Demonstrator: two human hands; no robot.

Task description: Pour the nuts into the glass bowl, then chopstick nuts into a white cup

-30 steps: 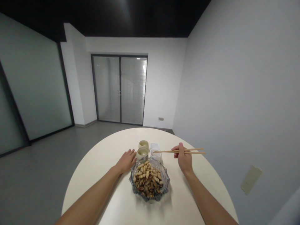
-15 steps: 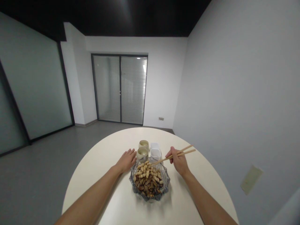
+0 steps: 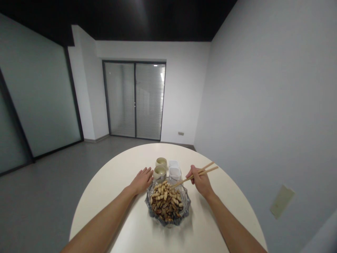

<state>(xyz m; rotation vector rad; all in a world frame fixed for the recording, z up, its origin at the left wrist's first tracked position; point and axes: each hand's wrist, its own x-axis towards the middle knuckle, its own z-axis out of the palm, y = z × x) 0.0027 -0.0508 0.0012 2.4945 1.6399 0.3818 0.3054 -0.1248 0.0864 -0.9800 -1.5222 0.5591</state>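
Note:
My right hand (image 3: 200, 180) grips a pair of wooden chopsticks (image 3: 204, 171), their tips reaching down to the peanuts (image 3: 163, 190) at the far side of a glass bowl (image 3: 186, 207). Whether the tips hold a peanut is too small to tell. In the near part of the bowl lie dark brown, ridged pieces (image 3: 166, 209). My left hand (image 3: 142, 180) rests flat on the table, fingers stretched out, beside the bowl's left rim. Just beyond the bowl stand two greenish cups (image 3: 159, 172), one behind the other, and two small white containers (image 3: 174, 173) to their right.
Everything stands on a round cream table (image 3: 113, 196). A white wall (image 3: 268, 105) runs close along the right side. Across the grey floor (image 3: 50, 196) are glass doors (image 3: 134, 102) in dark frames.
The chopsticks have shifted slightly, their tips a little to the right and lower, and their rear ends a little left. My left hand and the bowl have stayed in place.

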